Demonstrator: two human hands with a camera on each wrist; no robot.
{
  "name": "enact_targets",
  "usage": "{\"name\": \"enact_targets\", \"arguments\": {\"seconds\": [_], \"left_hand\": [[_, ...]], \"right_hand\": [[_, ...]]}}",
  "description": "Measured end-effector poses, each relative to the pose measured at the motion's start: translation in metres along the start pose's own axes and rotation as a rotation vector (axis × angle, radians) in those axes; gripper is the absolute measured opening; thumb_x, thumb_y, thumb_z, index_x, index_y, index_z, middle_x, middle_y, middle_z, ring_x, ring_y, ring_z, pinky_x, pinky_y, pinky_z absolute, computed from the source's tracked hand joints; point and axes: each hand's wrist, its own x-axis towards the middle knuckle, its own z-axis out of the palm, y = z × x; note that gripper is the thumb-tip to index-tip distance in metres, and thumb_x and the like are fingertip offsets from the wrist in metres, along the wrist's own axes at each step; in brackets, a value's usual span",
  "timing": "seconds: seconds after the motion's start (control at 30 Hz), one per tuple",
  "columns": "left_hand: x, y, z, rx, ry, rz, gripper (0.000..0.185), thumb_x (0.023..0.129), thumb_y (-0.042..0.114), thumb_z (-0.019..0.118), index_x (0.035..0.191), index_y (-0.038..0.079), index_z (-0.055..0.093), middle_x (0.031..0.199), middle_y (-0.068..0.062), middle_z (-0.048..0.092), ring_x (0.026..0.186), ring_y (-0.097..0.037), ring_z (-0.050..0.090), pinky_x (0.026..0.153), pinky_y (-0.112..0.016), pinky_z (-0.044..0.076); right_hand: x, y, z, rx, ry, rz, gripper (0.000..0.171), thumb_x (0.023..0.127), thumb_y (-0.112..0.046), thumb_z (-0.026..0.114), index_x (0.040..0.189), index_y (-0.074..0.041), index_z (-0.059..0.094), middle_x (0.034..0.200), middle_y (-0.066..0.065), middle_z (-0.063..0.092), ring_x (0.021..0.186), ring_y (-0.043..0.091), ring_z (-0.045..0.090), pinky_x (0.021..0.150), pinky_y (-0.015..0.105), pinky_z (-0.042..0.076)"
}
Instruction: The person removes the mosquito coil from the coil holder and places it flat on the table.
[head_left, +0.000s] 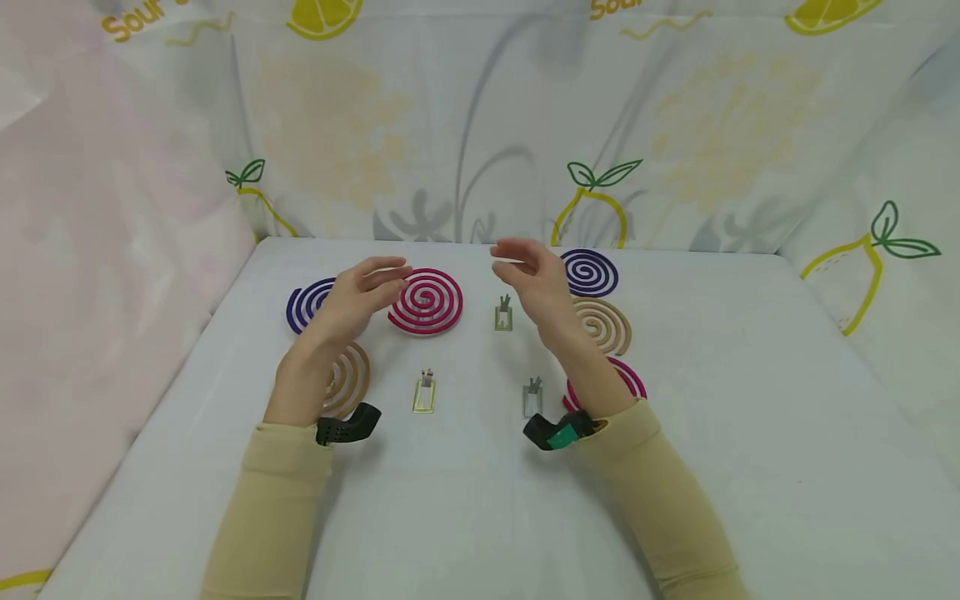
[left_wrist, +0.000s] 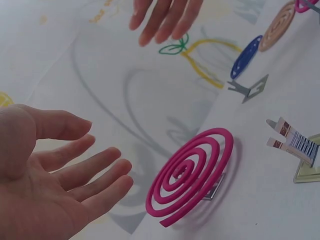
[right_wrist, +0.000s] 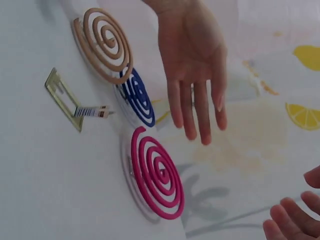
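Observation:
Both hands hover above the table, palms facing each other, fingers relaxed and holding nothing. My left hand [head_left: 367, 287] [left_wrist: 60, 180] [right_wrist: 192, 65] floats just left of a pink spiral coil [head_left: 426, 301] [left_wrist: 192, 175] [right_wrist: 157, 172], which sits raised on a small metal stand. My right hand [head_left: 525, 275] [left_wrist: 165, 17] [right_wrist: 295, 220] hangs to the coil's right, above a small metal stand [head_left: 503, 313] [left_wrist: 250, 89]. Neither hand touches the coil.
On the left lie a purple coil [head_left: 307, 304] [right_wrist: 137, 97] and a tan coil [head_left: 348, 379] [right_wrist: 102, 42]. On the right lie purple [head_left: 591, 272], tan [head_left: 603, 325] and pink [head_left: 626, 379] coils. A gold stand [head_left: 423, 392] [left_wrist: 300, 150] and a silver stand [head_left: 532, 397] stand nearer me.

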Motion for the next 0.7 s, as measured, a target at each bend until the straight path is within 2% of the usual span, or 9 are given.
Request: {"name": "enact_targets", "arguments": {"seconds": [0.13, 0.27, 0.47, 0.57, 0.7], "left_hand": [[0.002, -0.006, -0.005, -0.052, 0.055, -0.028, 0.049, 0.104, 0.017, 0.052, 0.149, 0.003, 0.039, 0.154, -0.018, 0.044, 0.142, -0.030, 0.042, 0.119, -0.040, 0.035], [0.005, -0.011, -0.006, -0.071, 0.095, -0.052, 0.050, 0.104, 0.016, 0.051, 0.150, 0.003, 0.038, 0.155, -0.020, 0.042, 0.141, -0.029, 0.043, 0.117, -0.038, 0.039], [0.009, -0.015, -0.007, -0.087, 0.163, -0.078, 0.051, 0.102, 0.011, 0.052, 0.150, 0.002, 0.038, 0.155, -0.022, 0.040, 0.143, -0.028, 0.041, 0.117, -0.037, 0.038], [0.010, -0.016, -0.008, -0.079, 0.165, -0.101, 0.053, 0.103, 0.011, 0.051, 0.152, 0.002, 0.035, 0.156, -0.021, 0.039, 0.146, -0.027, 0.036, 0.119, -0.040, 0.035], [0.010, -0.020, -0.008, -0.109, 0.151, -0.150, 0.055, 0.103, 0.011, 0.050, 0.155, 0.003, 0.031, 0.159, -0.018, 0.036, 0.147, -0.025, 0.034, 0.121, -0.040, 0.032]], "right_hand": [[0.005, 0.000, 0.017, 0.038, 0.035, 0.003, 0.035, 0.093, -0.003, 0.066, 0.127, -0.001, 0.062, 0.122, 0.015, 0.067, 0.108, 0.023, 0.066, 0.101, 0.031, 0.050], [0.006, 0.007, 0.026, 0.072, 0.067, 0.042, 0.035, 0.091, 0.000, 0.065, 0.126, -0.001, 0.062, 0.121, 0.014, 0.067, 0.109, 0.023, 0.065, 0.098, 0.031, 0.051], [0.006, 0.016, 0.037, 0.136, 0.075, 0.073, 0.038, 0.092, 0.003, 0.063, 0.130, 0.001, 0.059, 0.127, 0.015, 0.063, 0.122, 0.032, 0.060, 0.106, 0.035, 0.050], [0.005, 0.021, 0.043, 0.169, 0.080, 0.102, 0.039, 0.093, 0.004, 0.062, 0.131, 0.001, 0.057, 0.131, 0.015, 0.061, 0.128, 0.036, 0.055, 0.109, 0.037, 0.047], [0.005, 0.029, 0.048, 0.195, 0.086, 0.173, 0.041, 0.093, 0.003, 0.061, 0.134, -0.002, 0.056, 0.135, 0.014, 0.058, 0.133, 0.034, 0.051, 0.111, 0.037, 0.045]]}}
